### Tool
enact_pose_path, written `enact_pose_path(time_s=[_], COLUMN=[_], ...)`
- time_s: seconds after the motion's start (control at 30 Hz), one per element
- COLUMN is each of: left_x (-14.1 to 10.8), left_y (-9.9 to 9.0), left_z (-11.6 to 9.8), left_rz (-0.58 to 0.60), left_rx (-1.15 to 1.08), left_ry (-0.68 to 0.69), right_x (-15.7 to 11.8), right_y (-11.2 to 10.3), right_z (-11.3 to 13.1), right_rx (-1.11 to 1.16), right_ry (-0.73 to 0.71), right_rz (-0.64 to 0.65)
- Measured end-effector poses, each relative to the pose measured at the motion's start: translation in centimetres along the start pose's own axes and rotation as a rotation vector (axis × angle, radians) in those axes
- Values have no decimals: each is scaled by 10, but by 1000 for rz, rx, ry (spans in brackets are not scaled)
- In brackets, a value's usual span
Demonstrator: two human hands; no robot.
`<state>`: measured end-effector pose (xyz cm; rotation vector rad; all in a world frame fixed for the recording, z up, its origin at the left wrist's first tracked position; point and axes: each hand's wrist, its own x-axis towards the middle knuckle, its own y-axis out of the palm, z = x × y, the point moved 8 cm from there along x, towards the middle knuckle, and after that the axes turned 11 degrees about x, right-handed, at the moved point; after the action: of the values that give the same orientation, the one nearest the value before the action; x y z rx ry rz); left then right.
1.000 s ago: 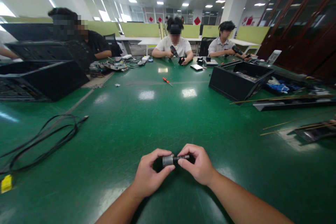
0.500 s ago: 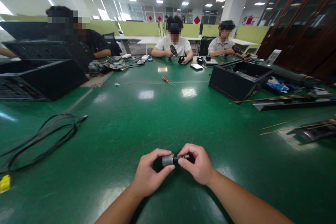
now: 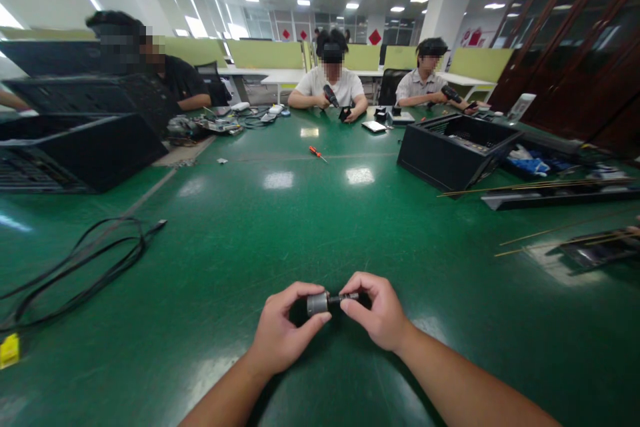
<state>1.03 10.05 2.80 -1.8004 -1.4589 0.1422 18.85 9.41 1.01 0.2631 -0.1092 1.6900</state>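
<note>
My left hand point(image 3: 283, 330) is closed around a short grey metal cylinder point(image 3: 317, 305), thumb below and fingers above. A thin dark shaft point(image 3: 334, 300) sticks out of the cylinder's right end, lying nearly level. The thumb and index finger of my right hand point(image 3: 377, 312) pinch this shaft near its free end, where a ridged, lighter part point(image 3: 351, 297) shows. Both hands are held just above the green tabletop point(image 3: 250, 233), close to me. Whether shaft and cylinder are one piece I cannot tell.
An orange screwdriver point(image 3: 317, 153) lies mid-table. Black cables point(image 3: 100, 267) and a yellow item point(image 3: 9, 350) are at left. Black computer cases point(image 3: 90, 157) stand at left, another case point(image 3: 445, 157) at right, near metal rails point(image 3: 555, 199). Across the table, several people work, two with power drills point(image 3: 331, 95).
My left hand has shifted slightly left with the cylinder, and slightly more shaft shows between cylinder and right fingertips. Both hands keep their grip.
</note>
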Motion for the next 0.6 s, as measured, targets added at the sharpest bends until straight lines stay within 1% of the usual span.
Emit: enact_pose_path(time_s=[0.6], left_x=[-1], left_y=[2], left_z=[5], left_rz=[-3], left_rx=[-23], left_ry=[3], right_x=[0], right_y=[-1], right_z=[-2], right_rx=[17], right_ry=[10], right_rz=[-12])
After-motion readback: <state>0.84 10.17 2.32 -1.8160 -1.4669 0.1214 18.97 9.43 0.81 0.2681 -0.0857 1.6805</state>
